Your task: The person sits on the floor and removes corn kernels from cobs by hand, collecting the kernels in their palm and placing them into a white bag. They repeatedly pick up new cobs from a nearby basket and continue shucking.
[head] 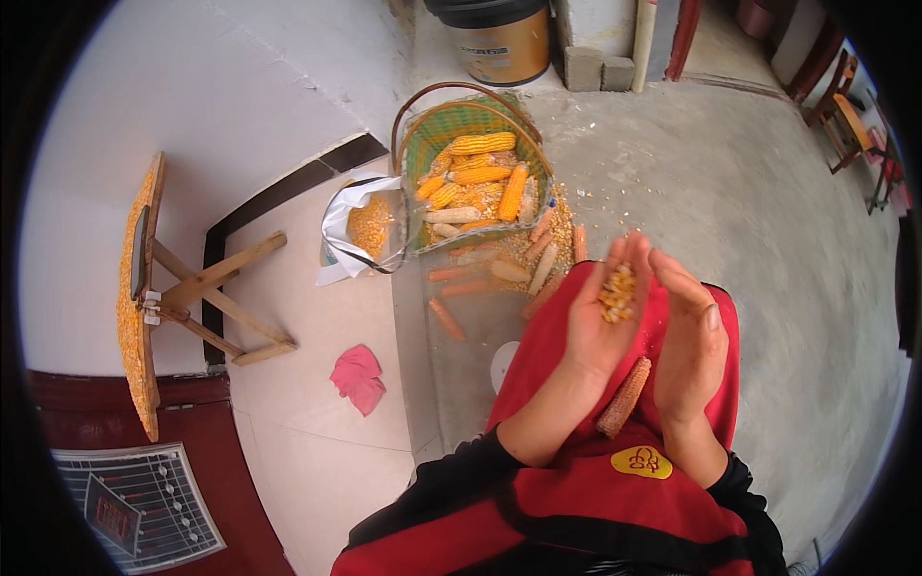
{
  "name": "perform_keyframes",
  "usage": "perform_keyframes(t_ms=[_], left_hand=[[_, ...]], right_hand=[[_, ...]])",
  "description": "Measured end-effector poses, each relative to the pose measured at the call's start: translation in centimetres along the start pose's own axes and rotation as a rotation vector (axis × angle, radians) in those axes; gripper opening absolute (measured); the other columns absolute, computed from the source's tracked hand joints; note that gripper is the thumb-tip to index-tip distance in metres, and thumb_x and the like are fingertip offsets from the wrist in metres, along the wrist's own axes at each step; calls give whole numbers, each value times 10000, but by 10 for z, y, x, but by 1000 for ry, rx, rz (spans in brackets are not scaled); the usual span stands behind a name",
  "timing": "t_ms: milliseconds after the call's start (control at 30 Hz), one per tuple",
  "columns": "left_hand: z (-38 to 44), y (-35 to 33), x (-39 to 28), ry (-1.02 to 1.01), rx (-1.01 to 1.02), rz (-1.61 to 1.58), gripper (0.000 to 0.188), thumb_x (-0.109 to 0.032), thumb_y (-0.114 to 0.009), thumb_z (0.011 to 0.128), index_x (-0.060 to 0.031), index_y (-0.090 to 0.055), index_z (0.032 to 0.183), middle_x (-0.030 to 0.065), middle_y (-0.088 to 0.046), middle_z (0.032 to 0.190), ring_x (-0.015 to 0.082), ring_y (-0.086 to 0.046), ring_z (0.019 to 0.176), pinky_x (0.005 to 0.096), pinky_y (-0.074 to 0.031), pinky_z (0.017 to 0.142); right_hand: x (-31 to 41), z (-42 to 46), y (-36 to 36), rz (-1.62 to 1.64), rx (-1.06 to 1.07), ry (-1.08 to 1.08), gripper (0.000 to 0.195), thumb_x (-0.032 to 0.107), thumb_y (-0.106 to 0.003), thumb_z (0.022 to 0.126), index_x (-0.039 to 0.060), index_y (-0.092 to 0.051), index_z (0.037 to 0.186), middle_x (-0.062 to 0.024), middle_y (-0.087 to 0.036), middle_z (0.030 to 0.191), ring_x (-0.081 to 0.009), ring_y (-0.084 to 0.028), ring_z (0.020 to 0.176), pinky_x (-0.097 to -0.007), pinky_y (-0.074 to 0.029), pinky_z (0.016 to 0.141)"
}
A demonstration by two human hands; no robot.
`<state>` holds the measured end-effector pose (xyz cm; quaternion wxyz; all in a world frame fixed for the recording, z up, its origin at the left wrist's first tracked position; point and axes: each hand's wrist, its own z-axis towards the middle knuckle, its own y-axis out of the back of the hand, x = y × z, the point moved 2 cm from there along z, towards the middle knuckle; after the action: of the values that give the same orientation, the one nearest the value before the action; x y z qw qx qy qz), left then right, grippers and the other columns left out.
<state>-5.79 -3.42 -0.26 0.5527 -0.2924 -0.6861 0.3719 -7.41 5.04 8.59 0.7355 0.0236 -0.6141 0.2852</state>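
Observation:
Loose corn kernels (618, 294) lie in the cupped palm of my left hand (605, 309). My right hand (688, 338) is raised beside it, fingers slightly bent, with nothing seen in it. Below and between my hands, a bare corn cob (625, 397) rests on the red apron (547, 345) over my lap. Beyond my hands stands a green woven basket (432, 137) with a handle, holding yellow ears of corn (513, 191) and pale stripped cobs (452, 215). Left of it, a white bag (337, 223) stands open with corn kernels (370, 225) inside.
Cobs (448, 320) and scattered kernels (562, 223) lie on the concrete floor by the basket. A kernel-covered board (137, 288) on wooden legs stands by the left wall. A pink cloth (359, 379) lies on the tiles. A lidded bucket (497, 43) and blocks (583, 68) stand behind.

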Motion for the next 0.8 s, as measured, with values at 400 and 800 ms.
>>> perform_keyframes(t_ms=[400,800], left_hand=[[-33,-110,-333,-1084,-407,558,508,-307,-311,954,30,-345,1332,242,-387,1355,356,-386,1264,542,-353,1028],[-28,-49,-90,25,-143,1310,309,-201,-423,959,65,-504,1096,151,-614,979,218,-613,859,347,-528,737]], right_hand=[[-18,-32,35,-87,79,-223,386,255,-389,959,-73,-594,974,-217,-595,1101,-284,-538,1096,-416,-344,1012],[-3,-64,100,-225,70,-486,245,173,-438,972,-24,-584,965,-68,-626,867,-126,-612,729,-252,-494,651]])
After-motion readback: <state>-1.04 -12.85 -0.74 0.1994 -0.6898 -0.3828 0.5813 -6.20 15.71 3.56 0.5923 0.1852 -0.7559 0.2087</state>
